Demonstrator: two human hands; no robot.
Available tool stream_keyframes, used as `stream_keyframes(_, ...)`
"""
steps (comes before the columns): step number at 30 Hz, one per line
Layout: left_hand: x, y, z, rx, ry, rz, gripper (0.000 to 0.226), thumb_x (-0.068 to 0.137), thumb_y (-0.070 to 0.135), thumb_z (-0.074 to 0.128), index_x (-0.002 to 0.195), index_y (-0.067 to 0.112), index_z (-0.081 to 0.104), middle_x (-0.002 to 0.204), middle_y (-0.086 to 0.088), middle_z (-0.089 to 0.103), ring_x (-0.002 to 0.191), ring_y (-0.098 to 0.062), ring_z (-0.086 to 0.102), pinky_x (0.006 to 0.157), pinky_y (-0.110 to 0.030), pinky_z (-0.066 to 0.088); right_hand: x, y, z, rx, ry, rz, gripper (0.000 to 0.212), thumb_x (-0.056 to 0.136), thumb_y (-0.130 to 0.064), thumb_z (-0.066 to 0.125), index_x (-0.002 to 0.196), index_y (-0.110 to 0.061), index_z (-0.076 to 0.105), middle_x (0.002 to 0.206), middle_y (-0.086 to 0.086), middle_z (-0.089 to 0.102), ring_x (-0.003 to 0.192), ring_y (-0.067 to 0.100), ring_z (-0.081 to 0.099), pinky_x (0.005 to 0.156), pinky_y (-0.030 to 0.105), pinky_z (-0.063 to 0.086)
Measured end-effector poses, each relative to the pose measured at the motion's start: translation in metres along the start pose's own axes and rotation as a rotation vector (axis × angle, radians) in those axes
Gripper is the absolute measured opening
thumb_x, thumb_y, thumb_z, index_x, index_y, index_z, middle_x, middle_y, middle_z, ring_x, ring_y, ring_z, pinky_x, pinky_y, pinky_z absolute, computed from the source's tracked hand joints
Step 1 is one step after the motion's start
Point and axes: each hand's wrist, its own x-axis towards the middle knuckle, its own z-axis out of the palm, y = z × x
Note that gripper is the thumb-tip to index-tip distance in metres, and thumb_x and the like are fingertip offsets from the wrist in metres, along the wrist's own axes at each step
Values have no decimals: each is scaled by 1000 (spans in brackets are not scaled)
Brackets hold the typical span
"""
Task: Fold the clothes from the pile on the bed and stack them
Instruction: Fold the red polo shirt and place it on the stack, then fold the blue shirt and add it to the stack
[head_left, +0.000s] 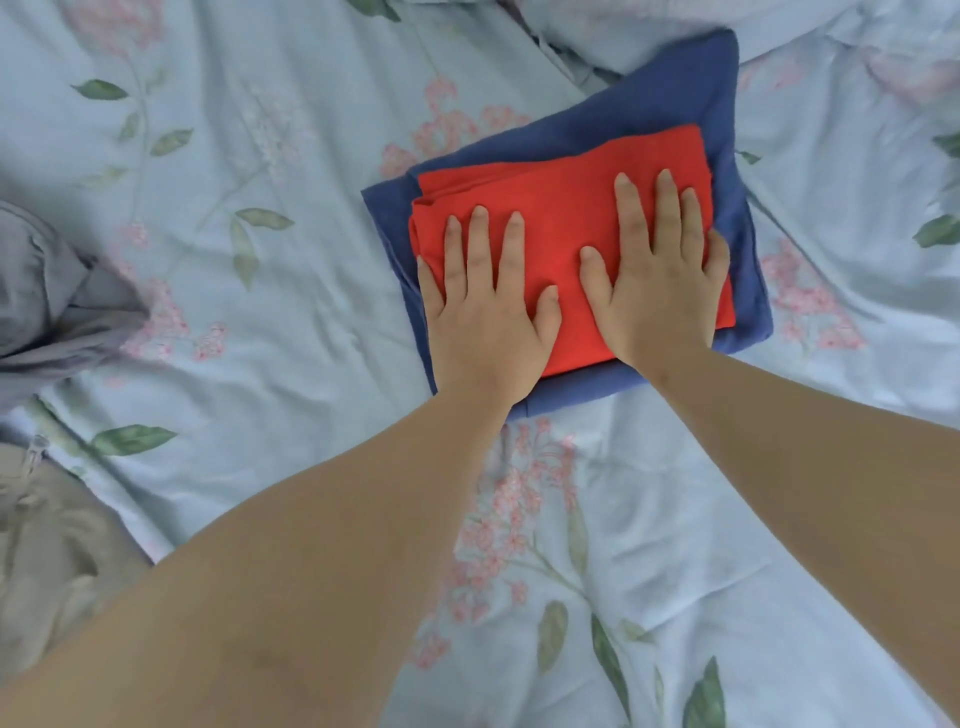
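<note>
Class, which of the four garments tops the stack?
The red garment, folded, lies on the blue garment with the left hand and right hand flat on it; the grey garment and beige garment lie crumpled, apart.

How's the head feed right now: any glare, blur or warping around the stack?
Head view: soft, even light, no glare; faint shadows beside the left hand and right hand on the sharp red garment; wide-angle warping swells the forearms at the bottom; the grey clothes at the left edge look soft.
</note>
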Motion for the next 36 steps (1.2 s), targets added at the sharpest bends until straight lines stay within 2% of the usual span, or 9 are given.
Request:
stream_keyframes(8,-63,-48,-38,60,-247,57,63,87,43,33,138,8,47,138,-11,53,124,-31,53,97,-54,43,-67,-46,-13,14,-53,42,71,88,-54,17,150,-20,23,156,16,18,145,34,16,114,54,10)
stream_keyframes(13,-149,-106,-78,159,-408,59,56,83,33,34,127,8,59,129,-9,60,119,-31,58,92,-51,47,-134,-95,-22,41,-354,-23,68,97,-49,36,152,-27,4,160,8,-2,147,29,-2,117,48,6)
stream_keyframes(17,-194,-158,-124,182,-484,-88,55,99,29,36,150,15,21,157,-2,16,146,-25,15,116,-44,14,-177,-156,-33,85,-540,-114,60,99,-45,31,150,-38,1,159,-3,6,146,21,3,115,46,5)
stream_keyframes(18,-204,-171,-137,175,-459,-120,55,98,28,38,150,15,24,157,-3,19,145,-26,17,116,-44,17,-186,-174,-35,93,-590,-138,59,99,-44,30,149,-39,-1,159,-5,5,146,20,3,116,45,5)
stream_keyframes(21,-229,-219,-165,221,-361,-179,51,81,28,39,126,13,59,129,-11,60,122,-31,55,94,-48,47,-214,-226,-35,115,-637,-234,59,100,-41,31,150,-37,1,158,-3,12,146,22,10,116,42,11)
stream_keyframes(26,-264,-304,-213,389,-194,-325,45,78,25,57,122,15,54,129,-13,57,127,-34,45,100,-54,31,-254,-305,-27,178,-654,-354,58,98,-38,37,150,-31,12,150,-4,30,138,21,27,110,38,25)
stream_keyframes(29,-282,-341,-238,421,-113,-487,36,82,26,51,116,16,55,127,-13,56,125,-35,48,99,-57,32,-277,-339,-20,203,-695,-351,58,96,-38,40,149,-31,17,150,-2,31,135,23,31,109,40,29)
stream_keyframes(33,-291,-375,-265,243,-118,-549,22,83,23,44,79,9,60,84,-11,66,91,-31,65,85,-45,44,-303,-366,-20,272,-734,-331,58,96,-37,43,149,-29,21,153,-1,27,140,21,26,111,43,28)
stream_keyframes(36,-291,-377,-285,131,-190,-617,20,98,22,40,104,10,55,104,-13,62,92,-33,55,81,-36,32,-317,-376,-35,338,-717,-296,55,97,-34,44,148,-27,26,150,-1,33,136,21,33,109,42,30)
